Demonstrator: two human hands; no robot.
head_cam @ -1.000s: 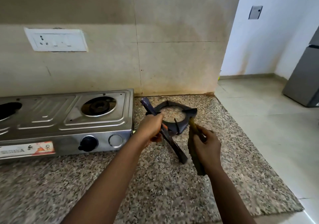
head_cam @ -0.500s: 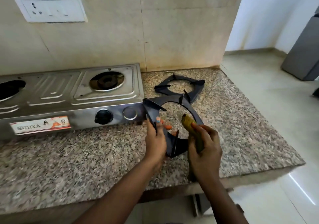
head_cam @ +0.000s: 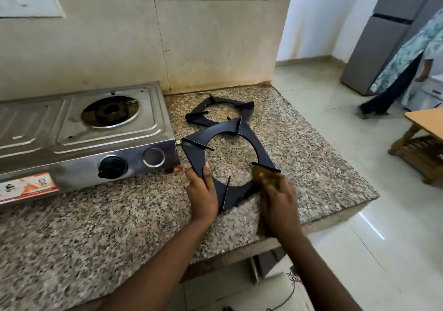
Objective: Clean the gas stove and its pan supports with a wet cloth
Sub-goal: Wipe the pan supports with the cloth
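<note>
While the left hand [head_cam: 203, 190] grips one dark pan support [head_cam: 225, 140] at its seven o'clock edge, the right hand [head_cam: 279, 198] pinches a greenish cloth [head_cam: 260, 173] against its four o'clock rim. A second pan support [head_cam: 220, 113] lies at twelve on the granite counter [head_cam: 311, 167]; one gas stove [head_cam: 79, 138] sits at nine.

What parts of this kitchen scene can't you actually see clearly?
Head view only:
- Stove: its left burner is cut off by the frame's left edge.
- Cloth: blurred and mostly hidden under the right hand.
- Stove label: too blurred to read.
- Far pan support: its near edge is hidden behind the held pan support.
</note>
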